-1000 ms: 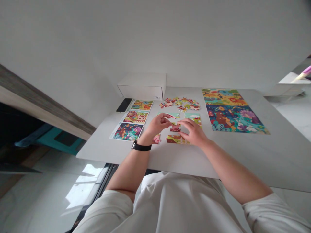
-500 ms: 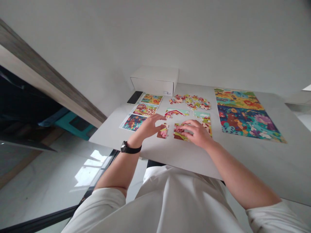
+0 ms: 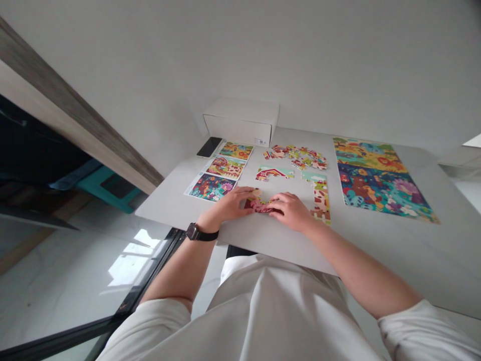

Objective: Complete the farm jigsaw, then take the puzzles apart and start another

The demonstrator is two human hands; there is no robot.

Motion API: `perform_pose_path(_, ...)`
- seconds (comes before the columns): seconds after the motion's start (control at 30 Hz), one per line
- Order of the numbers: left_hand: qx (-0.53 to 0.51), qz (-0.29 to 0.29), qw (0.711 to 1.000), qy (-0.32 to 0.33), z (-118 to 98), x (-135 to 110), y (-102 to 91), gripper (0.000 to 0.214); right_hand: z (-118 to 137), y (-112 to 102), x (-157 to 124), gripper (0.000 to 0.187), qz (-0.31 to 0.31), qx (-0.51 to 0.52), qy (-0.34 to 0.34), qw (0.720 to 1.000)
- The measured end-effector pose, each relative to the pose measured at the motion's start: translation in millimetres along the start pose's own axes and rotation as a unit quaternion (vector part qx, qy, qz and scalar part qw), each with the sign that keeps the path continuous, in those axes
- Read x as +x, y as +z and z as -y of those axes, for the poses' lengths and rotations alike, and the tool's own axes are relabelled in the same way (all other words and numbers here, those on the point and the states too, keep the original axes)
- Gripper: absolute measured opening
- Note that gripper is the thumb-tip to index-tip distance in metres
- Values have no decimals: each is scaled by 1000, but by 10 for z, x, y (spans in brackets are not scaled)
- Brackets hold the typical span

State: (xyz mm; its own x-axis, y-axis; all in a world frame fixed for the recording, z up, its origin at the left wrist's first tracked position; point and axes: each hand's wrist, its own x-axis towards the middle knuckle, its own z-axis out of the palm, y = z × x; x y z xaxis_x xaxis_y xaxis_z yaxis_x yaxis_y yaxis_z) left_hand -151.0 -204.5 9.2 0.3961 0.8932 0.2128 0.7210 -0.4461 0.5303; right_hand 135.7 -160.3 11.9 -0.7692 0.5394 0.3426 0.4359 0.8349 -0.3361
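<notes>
My left hand [image 3: 237, 203] holds the left edge of pink and dark red puzzle pieces [image 3: 258, 204] near the table's front. Its thumb and fingers close around that edge. My right hand [image 3: 290, 210] grips their right side, its fingers bent over them and partly hiding them. The two pieces meet between my hands; whether they are locked together I cannot tell. Beyond them lies a joined section with a red barn roof [image 3: 272, 173]. To the right stands a joined strip with a spotted cow pattern [image 3: 320, 198].
A pile of loose puzzle pieces [image 3: 300, 156] lies farther back. On the left are a picture sheet [image 3: 225, 167], a phone [image 3: 209, 147] and a white box [image 3: 240, 123] against the wall. Two finished-looking pictures [image 3: 379, 178] cover the table [image 3: 383, 250] at the right.
My right hand has slid left with its puzzle piece, closing the gap to the piece at my left hand. My left hand has come down closer around its piece.
</notes>
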Motion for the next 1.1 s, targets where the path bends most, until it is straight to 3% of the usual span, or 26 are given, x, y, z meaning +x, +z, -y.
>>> perform_pose_path(0.63,12,-14,1000,19,0,22,9,39,8,58,10,24,22,-19,29,999)
perform_pose_path(0.9,4,7,998,56,-73,41,22,38,1,82,26,25,24,-6,37,999)
perform_pose_path(1.1,-2,4,998,68,-64,39,9,39,2,34,15,26,-6,1,38,999)
